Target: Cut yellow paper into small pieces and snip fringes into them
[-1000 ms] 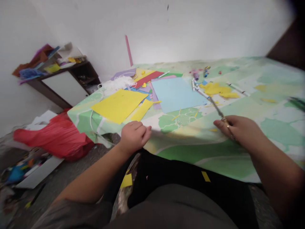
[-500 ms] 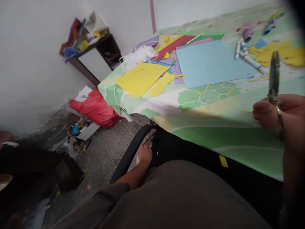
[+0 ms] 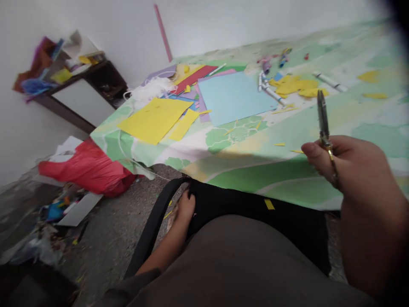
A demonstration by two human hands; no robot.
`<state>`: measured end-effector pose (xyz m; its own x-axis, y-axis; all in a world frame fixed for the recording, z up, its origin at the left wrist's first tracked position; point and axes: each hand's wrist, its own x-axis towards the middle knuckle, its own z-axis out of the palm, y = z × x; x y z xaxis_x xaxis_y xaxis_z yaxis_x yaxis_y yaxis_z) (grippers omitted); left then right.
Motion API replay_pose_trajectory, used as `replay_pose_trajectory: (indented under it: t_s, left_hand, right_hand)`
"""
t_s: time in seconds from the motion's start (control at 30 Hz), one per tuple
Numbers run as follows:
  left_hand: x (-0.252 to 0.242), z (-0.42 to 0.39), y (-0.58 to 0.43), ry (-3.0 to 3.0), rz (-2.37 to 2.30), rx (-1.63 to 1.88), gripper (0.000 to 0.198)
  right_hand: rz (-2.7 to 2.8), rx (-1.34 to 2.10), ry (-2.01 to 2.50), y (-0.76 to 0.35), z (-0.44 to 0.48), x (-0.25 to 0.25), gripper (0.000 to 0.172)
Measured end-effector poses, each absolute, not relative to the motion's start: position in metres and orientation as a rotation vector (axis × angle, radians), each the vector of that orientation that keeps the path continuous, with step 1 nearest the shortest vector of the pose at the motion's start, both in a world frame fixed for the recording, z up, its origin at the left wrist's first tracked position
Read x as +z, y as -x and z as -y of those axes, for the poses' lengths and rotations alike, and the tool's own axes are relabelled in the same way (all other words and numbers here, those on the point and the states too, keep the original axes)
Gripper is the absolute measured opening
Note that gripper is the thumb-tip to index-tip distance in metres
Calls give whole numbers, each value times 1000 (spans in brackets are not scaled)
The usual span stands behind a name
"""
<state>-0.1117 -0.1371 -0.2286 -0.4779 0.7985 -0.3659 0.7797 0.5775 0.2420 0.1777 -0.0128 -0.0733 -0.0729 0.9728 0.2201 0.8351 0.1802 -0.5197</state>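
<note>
Gripping scissors [image 3: 322, 114], your right hand [image 3: 349, 170] holds them upright over the table [image 3: 287, 181]. Your left hand [image 3: 184, 209] touches black cloth [image 3: 236, 209], grip unclear.

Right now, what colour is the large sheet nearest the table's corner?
Yellow sheet, head view.

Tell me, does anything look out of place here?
Yes. A yellow scrap lies on the black cloth over the lap, off the table; more scraps litter the table near the right hand, which holds scissors.
</note>
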Motion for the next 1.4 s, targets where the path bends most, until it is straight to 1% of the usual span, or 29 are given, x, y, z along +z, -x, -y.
replay_pose_trajectory:
  t_s: [0.07,0.13,0.17,0.23,0.27,0.3,0.33,0.37,0.43,0.5,0.53,0.6,0.73,0.87,0.97,1.03,1.07,1.1,1.13,1.17,1.2,1.23,1.3,1.33,1.37,1.4]
  left_hand:
    - [-213,122,91,-1462,-2311,159,38]
    - [-201,111,65,-1680,-2147,225,37]
    - [-197,106,51,-1824,-1983,232,34]
    - [-196,92,21,-2196,-1437,178,36]
    - [-199,85,6,-2232,-1322,147,39]
    - [-203,77,-7,-2246,-1276,129,46]
    - [-209,70,-20,-2259,-1245,108,55]
    - [-215,64,-30,-2271,-1205,79,58]
    - [-224,56,-43,-2301,-1136,38,49]
    - [-228,53,-46,-2311,-1126,20,31]
    - [-228,52,-45,-2306,-1133,19,26]
    - [-225,54,-40,-2279,-1169,40,24]
    - [-209,57,-30,-2171,-1286,133,30]
    - [-194,53,-27,-2052,-1389,135,46]
    - [-184,52,-30,-2014,-1267,107,43]
    - [-174,52,-30,-2044,-1154,115,57]
    - [-166,53,-29,-2091,-1114,139,58]
    - [-157,54,-25,-2159,-1069,171,51]
    - [-146,54,-18,-2346,-1035,239,40]
    - [-133,54,-8,-2500,-1090,328,32]
    - [-119,53,5,-2600,-1212,413,31]
    - [-104,50,22,-2614,-1441,519,35]
    - [-78,41,63,-2369,-2103,799,44]
    - [-67,35,85,-2184,-2387,798,50]
    - [-60,28,106,-1957,-2617,703,57]
    - [-55,22,125,-1712,-2725,507,63]
  right_hand:
    - [1909,356,1740,-187,22,-72,49]
    - [1883,365,1773,-196,30,-70,47]
    - [1872,369,1785,-198,34,-69,47]
    - [1851,388,1793,-201,41,-67,47]
    - [1846,393,1787,-202,44,-66,46]
    - [1851,391,1773,-203,46,-65,46]
    - [1865,383,1754,-203,49,-65,46]
    - [1886,363,1732,-204,50,-66,46]
    - [1934,333,1689,-209,53,-67,47]
    - [1945,336,1661,-214,54,-69,47]
    - [1942,356,1652,-217,53,-70,46]
    - [1926,384,1640,-222,53,-72,45]
    - [1881,418,1645,-225,52,-76,44]
    - [1924,459,1645,-222,51,-82,45]
    - [1916,474,1620,-218,50,-85,45]
    - [1883,508,1588,-214,47,-87,44]
    - [1875,534,1569,-212,46,-87,44]
    - [1881,557,1550,-209,45,-87,43]
    - [1896,568,1533,-205,43,-87,42]
    - [1919,571,1517,-202,42,-86,41]
    - [1943,567,1503,-199,41,-85,40]
    - [1962,561,1494,-196,40,-85,39]
    - [1977,575,1490,-191,39,-85,39]
    - [1976,593,1490,-189,38,-86,40]
    - [1970,614,1487,-187,37,-87,40]
    - [1965,634,1483,-185,37,-88,41]
